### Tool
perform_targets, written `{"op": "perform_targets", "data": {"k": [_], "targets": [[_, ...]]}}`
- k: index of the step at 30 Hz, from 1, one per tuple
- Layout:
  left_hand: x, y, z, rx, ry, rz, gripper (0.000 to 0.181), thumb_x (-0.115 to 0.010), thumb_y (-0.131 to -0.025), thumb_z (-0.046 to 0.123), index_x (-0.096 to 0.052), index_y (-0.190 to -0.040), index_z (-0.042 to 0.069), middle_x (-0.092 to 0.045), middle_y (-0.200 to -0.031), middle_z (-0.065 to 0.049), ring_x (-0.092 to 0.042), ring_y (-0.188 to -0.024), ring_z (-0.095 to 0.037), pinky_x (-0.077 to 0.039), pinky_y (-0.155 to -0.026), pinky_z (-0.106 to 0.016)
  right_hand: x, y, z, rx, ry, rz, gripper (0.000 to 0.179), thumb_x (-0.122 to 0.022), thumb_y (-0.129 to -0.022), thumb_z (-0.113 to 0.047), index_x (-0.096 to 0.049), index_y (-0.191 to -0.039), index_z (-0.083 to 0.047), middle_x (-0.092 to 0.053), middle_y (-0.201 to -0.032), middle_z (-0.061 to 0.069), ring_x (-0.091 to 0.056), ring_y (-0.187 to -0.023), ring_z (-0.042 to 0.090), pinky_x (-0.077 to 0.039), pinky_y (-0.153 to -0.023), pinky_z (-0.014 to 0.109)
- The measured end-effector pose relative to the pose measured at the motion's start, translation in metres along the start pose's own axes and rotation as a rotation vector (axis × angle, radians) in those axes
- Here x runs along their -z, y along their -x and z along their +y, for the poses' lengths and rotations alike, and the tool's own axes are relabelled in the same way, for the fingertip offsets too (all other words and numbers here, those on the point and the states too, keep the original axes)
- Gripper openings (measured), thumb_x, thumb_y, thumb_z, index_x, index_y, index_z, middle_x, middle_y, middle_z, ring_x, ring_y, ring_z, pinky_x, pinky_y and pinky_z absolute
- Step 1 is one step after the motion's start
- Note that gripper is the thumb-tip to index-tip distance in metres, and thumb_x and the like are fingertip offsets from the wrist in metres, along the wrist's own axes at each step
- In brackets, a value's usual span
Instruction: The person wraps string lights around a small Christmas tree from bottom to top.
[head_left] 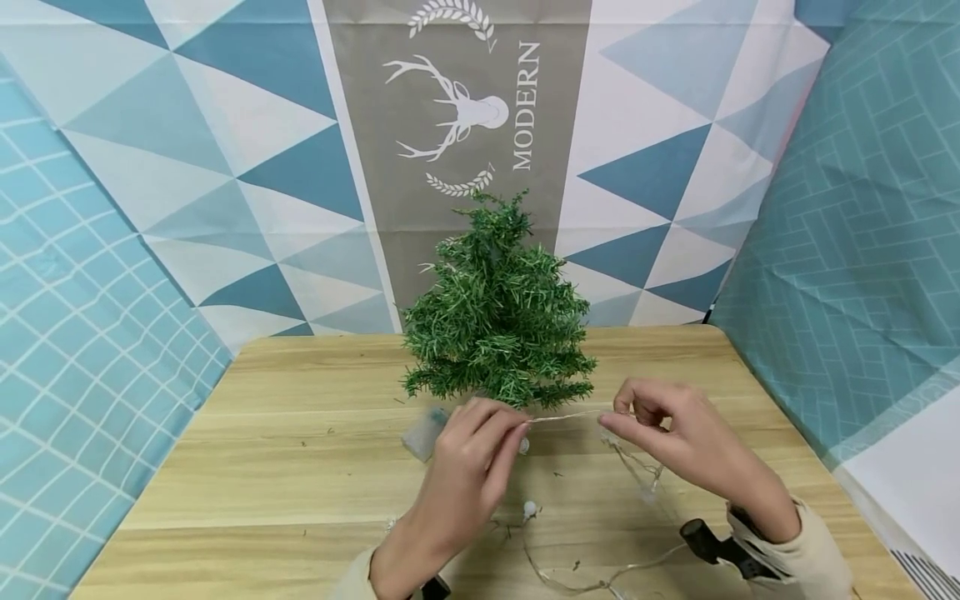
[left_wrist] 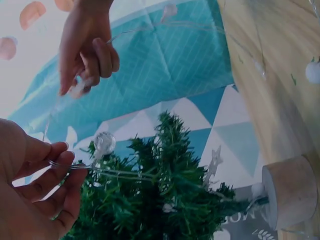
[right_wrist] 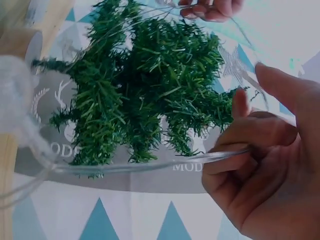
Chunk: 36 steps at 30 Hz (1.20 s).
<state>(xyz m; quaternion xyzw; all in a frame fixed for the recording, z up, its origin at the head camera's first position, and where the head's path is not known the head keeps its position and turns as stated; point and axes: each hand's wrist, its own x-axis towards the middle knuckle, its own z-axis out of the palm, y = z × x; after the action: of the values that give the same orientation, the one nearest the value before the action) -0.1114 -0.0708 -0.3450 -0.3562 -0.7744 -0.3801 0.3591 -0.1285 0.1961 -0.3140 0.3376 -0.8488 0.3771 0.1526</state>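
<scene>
A small green artificial Christmas tree (head_left: 498,321) stands on a pale cylindrical base (left_wrist: 294,192). In front of it, my left hand (head_left: 467,471) pinches a thin clear string-light wire (head_left: 566,415) between thumb and fingers. My right hand (head_left: 686,437) grips the same string to the right, fingers curled round it in the right wrist view. A short length spans the two hands. Near the left fingers a clear round bulb (left_wrist: 104,143) hangs on the string. A clear star ornament (right_wrist: 232,65) shows beside the tree in the right wrist view.
Loose string wire (head_left: 570,588) trails over the wooden table (head_left: 285,450) towards the near edge, with a white ball (head_left: 530,508) on it. Behind the tree hangs a patterned cloth (head_left: 652,167). Blue tiled cloth (head_left: 67,275) lines the left side. Small green bits lie scattered about.
</scene>
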Motion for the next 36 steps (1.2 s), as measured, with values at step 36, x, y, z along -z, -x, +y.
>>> {"op": "perform_targets", "data": {"k": [36], "targets": [[0.012,-0.013,-0.035,0.032,-0.247,0.023,0.007,-0.065,-0.093,0.006,-0.072,-0.092,0.004,-0.068,-0.088,-0.004,-0.06,-0.081,-0.019,-0.047,-0.07,-0.032,0.079,-0.038,0.052,-0.113,0.028,-0.1,0.014,-0.056,-0.102,-0.013,-0.054,-0.089,-0.013,-0.046,-0.056,-0.003,-0.043,-0.044,0.014,-0.038,-0.045,0.03]]}}
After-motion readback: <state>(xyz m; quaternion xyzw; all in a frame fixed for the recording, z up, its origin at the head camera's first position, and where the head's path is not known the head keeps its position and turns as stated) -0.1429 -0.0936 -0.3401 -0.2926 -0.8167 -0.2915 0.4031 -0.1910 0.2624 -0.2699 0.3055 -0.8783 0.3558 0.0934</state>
